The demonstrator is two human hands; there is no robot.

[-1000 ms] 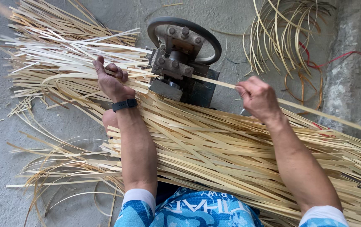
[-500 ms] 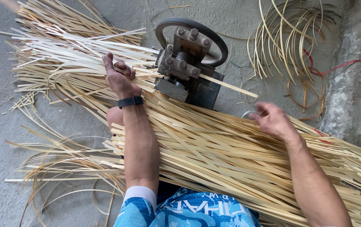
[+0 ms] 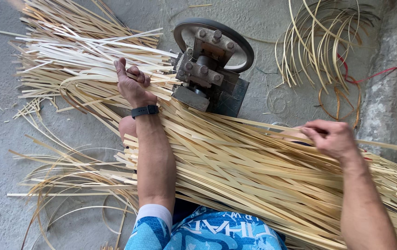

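I note my right hand pinching a strip from the bamboo strip pile across my lap; left hand grips split strips beside the splitting machine. Feed one strip, straight.

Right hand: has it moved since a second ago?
Yes. The right hand has pulled away from the metal machine, down onto the strip bundle.

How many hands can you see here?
2. The left hand rests on the pale bamboo strips left of the metal machine. The right hand pinches at the big strip pile on the right. None seem hidden.
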